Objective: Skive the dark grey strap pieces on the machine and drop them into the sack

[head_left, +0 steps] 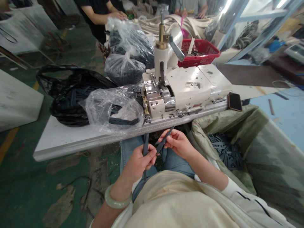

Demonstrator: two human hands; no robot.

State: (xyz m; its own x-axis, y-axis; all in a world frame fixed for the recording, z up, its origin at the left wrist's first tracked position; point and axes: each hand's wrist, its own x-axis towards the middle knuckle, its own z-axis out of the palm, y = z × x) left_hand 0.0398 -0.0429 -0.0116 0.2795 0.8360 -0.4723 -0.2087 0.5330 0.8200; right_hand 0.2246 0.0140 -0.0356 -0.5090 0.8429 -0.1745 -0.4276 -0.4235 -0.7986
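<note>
My left hand (142,158) is closed on a dark blue-grey strip (146,141) that points upward through its fingers. Between finger and thumb of my right hand (177,142) is another dark strip (165,140), slanting down to the left hand, whose thumb also touches its lower end. Both hands are above my lap, in front of the table edge. Beyond them stands a cream machine (197,85) with a metal head. On the table left of it lies a clear plastic bag (102,110) with similar strips inside.
A black bag (68,117) of strips and tied clear bags (124,69) stand at the left and back. A red basket (201,58) and a phone (234,102) rest by the machine. At right, a lined bin (201,126) holds cut pieces (225,150). Two people work behind.
</note>
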